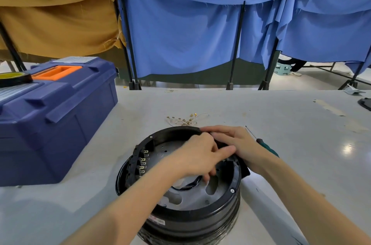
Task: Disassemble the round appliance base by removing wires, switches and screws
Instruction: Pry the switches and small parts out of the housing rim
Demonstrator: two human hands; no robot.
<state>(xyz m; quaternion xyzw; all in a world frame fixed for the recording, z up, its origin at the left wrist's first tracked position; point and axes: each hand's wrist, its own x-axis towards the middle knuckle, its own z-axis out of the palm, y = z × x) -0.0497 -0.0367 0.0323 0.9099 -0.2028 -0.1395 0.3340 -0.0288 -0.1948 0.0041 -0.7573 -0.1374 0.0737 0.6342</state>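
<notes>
Two hands are working at the base [200,216], which is standing on the table [291,124] just in front of the person, open side up. The left hand [197,156] is reaching across the opening, and its fingers are curling down into the inside near the right rim. This part is blurred, so I cannot tell if they are pinching something. The right hand [239,144] is lying over the far right part of the rim, with its fingers stretched and pressed together along the black edge. The thumbs of the two hands are almost touching.

Inside the base, at the left wall, a row of metal terminals [143,162] is showing. One screw [232,190] is sitting in the rim at the right.

Some loose wires [186,120] are lying on the table just behind the base. A screwdriver [267,147] is lying beside the right hand, partly hidden under it. A toolbox [60,120] is standing at the left, well apart from the base, and a tape roll [14,79] is resting on its lid. Behind the table, blue curtains [200,34] and a mustard cloth [50,14] are hanging on black frames.
</notes>
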